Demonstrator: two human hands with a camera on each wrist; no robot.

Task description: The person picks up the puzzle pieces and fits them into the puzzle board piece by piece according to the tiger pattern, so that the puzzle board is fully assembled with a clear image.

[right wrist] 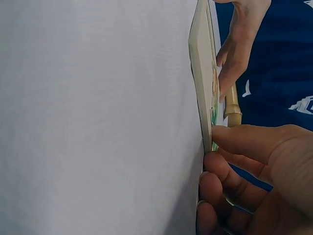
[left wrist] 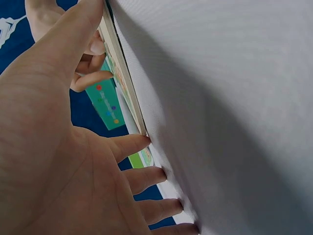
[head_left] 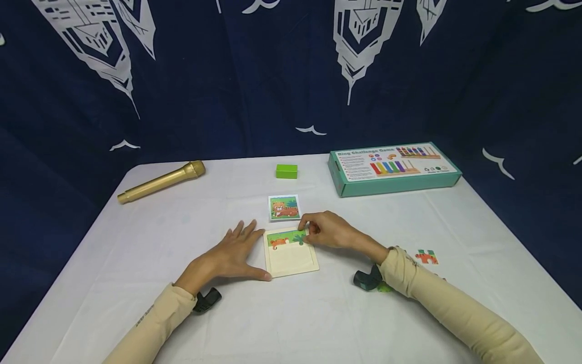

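In the head view, a cream wooden puzzle board lies on the table, a strip of green and orange puzzle pieces along its far edge. My left hand is spread at the board's left side, thumb at the near corner and index finger at the far one. At the far right corner, my right hand pinches the palm-tree puzzle piece with thumb and bent index finger. Its thumb rests on the piece in the right wrist view; the other fingers curl beside the board's edge.
Just beyond the board lies a tiger picture card. Farther back are a green block, a gold microphone-shaped stick and a teal game box. A loose orange-green puzzle piece lies at right; more pieces are partly hidden by the right sleeve.
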